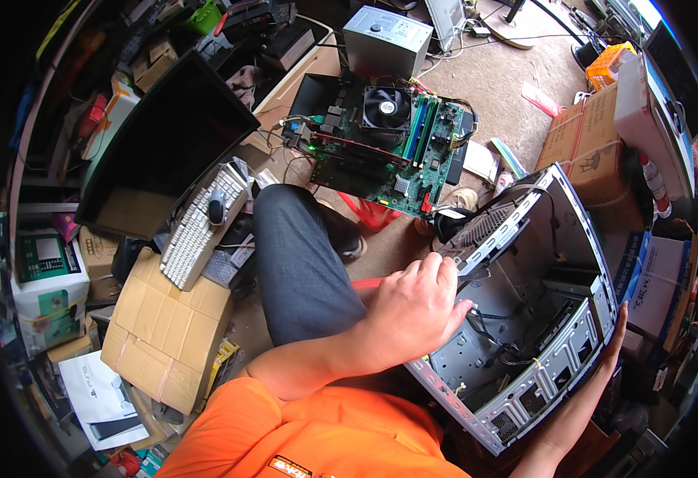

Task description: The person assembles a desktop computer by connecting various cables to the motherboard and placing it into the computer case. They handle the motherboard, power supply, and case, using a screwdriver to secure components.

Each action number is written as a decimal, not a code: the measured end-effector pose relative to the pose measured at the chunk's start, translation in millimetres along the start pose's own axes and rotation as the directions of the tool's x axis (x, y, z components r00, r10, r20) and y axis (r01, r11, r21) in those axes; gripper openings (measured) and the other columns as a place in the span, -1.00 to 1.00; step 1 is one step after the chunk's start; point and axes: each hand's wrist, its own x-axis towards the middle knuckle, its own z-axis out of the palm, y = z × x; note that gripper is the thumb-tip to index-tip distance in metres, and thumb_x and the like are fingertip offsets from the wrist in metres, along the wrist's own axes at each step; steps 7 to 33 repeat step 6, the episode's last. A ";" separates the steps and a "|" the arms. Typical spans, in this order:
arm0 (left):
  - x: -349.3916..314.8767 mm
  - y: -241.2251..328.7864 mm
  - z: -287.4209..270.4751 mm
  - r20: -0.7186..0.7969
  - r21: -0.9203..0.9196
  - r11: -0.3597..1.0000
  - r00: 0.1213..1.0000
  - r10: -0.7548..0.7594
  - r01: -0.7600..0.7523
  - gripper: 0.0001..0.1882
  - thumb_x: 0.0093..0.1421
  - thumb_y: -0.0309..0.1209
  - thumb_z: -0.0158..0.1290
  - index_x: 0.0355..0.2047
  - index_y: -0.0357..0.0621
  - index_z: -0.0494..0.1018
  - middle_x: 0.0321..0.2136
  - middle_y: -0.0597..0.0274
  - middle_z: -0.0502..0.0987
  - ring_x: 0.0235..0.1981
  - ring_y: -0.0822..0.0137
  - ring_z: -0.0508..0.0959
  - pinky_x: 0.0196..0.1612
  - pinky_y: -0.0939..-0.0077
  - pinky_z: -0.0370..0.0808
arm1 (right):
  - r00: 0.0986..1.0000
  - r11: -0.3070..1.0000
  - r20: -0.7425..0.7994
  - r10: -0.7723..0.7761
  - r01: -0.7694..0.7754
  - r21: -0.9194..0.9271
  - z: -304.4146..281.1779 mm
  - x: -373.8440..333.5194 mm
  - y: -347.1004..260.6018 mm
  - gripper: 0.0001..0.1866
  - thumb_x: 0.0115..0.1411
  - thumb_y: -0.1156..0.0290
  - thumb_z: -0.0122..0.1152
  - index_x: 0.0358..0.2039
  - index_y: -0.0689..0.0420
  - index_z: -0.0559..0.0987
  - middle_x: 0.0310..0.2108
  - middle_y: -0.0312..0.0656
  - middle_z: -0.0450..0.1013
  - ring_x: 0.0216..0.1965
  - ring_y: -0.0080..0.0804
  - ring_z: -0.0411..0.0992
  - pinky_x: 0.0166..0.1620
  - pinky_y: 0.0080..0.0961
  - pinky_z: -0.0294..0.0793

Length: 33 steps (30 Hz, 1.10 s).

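An opened computer case [516, 299] of grey metal stands tilted in front of me, with loose black cables [504, 346] inside. Above its left edge is my left hand [416, 307], its fingers curled closed by the rim; whatever they may hold is hidden. My right hand [618, 334] lies with straight fingers against the outer right side of the case, partly hidden by it. Beyond my knee sits a green motherboard [400, 187] with a black cooling fan [387, 107] and upright memory sticks [422, 127]. A small green light glows at its left end.
A silver metal box [387, 40] stands behind the motherboard. To the left are a dark monitor [174, 143], a white keyboard [201, 231] with a mouse [216, 209] on it, and a cardboard box [166, 334]. Cartons [584, 143] line the right side.
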 end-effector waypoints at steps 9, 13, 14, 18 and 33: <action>-0.2 -0.1 0.9 0.013 -0.006 1.000 1.000 -0.003 0.003 -0.49 0.21 -0.11 0.33 -0.12 -0.27 0.42 -0.31 0.06 0.47 -0.34 0.05 0.62 -0.35 0.19 0.58 | 0.991 0.991 0.076 0.107 -0.113 0.069 2.2 -1.5 -2.6 -0.04 0.36 -0.31 0.17 0.54 0.08 0.25 0.52 -0.17 0.20 0.55 -0.30 0.10 0.56 -0.35 -0.04; -0.2 -0.1 0.9 0.013 -0.006 1.000 1.000 -0.003 0.003 -0.49 0.21 -0.11 0.33 -0.12 -0.27 0.42 -0.31 0.06 0.47 -0.34 0.05 0.62 -0.35 0.19 0.58 | 0.991 0.991 0.076 0.107 -0.113 0.069 2.2 -1.5 -2.6 -0.04 0.36 -0.31 0.17 0.54 0.08 0.25 0.52 -0.17 0.20 0.55 -0.30 0.10 0.56 -0.35 -0.04; -0.2 -0.1 0.9 0.013 -0.006 1.000 1.000 -0.003 0.003 -0.49 0.21 -0.11 0.33 -0.12 -0.27 0.42 -0.31 0.06 0.47 -0.34 0.05 0.62 -0.35 0.19 0.58 | 0.991 0.991 0.076 0.107 -0.113 0.069 2.2 -1.5 -2.6 -0.04 0.36 -0.31 0.17 0.54 0.08 0.25 0.52 -0.17 0.20 0.55 -0.30 0.10 0.56 -0.35 -0.04; -0.2 -0.1 0.9 0.013 -0.006 1.000 1.000 -0.003 0.003 -0.49 0.21 -0.11 0.33 -0.12 -0.27 0.42 -0.31 0.06 0.47 -0.34 0.05 0.62 -0.35 0.19 0.58 | 0.991 0.991 0.076 0.107 -0.113 0.069 2.2 -1.5 -2.6 -0.04 0.36 -0.31 0.17 0.54 0.08 0.25 0.52 -0.17 0.20 0.55 -0.30 0.10 0.56 -0.35 -0.04; -0.2 -0.1 0.9 0.013 -0.006 1.000 1.000 -0.003 0.003 -0.49 0.21 -0.11 0.33 -0.12 -0.27 0.42 -0.31 0.06 0.47 -0.34 0.05 0.62 -0.35 0.19 0.58 | 0.991 0.991 0.076 0.107 -0.113 0.069 2.2 -1.5 -2.6 -0.04 0.36 -0.31 0.17 0.54 0.08 0.25 0.52 -0.17 0.20 0.55 -0.30 0.10 0.56 -0.35 -0.04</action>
